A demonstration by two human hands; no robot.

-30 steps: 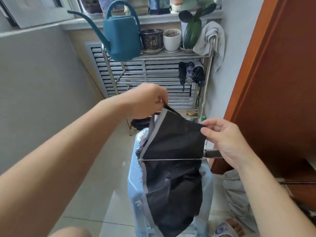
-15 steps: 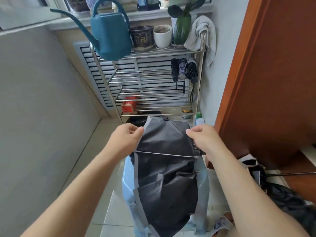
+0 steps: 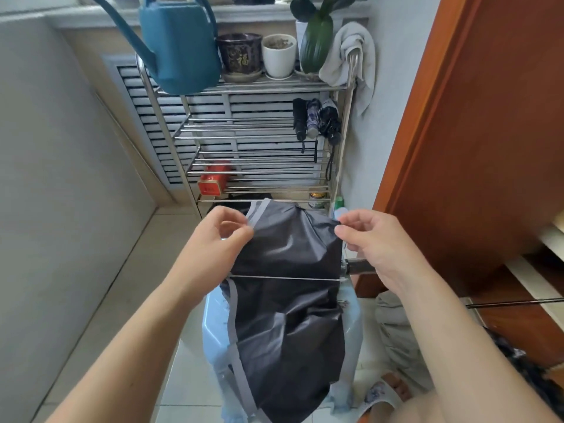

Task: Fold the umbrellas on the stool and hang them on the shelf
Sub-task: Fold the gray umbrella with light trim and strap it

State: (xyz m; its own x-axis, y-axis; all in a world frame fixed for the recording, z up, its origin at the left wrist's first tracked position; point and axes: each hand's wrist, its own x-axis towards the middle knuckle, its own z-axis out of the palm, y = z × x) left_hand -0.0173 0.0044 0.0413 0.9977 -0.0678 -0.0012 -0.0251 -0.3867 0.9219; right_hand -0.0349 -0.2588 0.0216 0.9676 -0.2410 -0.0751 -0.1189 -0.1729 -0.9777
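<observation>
Centre of frame: a black fabric umbrella with a grey edge band (image 3: 287, 300), partly collapsed, is draped over a pale blue plastic stool (image 3: 213, 319) at lower centre. A thin metal rib is seen lying across the canopy from side to side. The dark handle end is seen projecting at the right of the canopy, under the right hand.

The left hand (image 3: 219, 236) is held at the canopy's upper left corner; the grey-banded edge is pinched between thumb and forefinger, the other fingers curled. The right hand (image 3: 372, 242) is held at the upper right corner; the fabric edge is pinched between thumb and forefinger. A panel of fabric is held between the two hands.

Upper centre: a stainless steel wire shelf rack (image 3: 259, 129) is placed against a louvred white panel. On its top tier are set a teal plastic watering can (image 3: 180, 41), a dark glazed pot (image 3: 239, 53), a white ceramic pot (image 3: 278, 54) and a green-leaved plant (image 3: 316, 35). A pale cloth (image 3: 351, 56) is draped over the rack's right post. Three folded dark umbrellas (image 3: 316, 120) are hung below the top tier at the right. A red box (image 3: 213, 178) is set on a lower tier.

Right of frame: a reddish-brown wooden door (image 3: 488, 117).
</observation>
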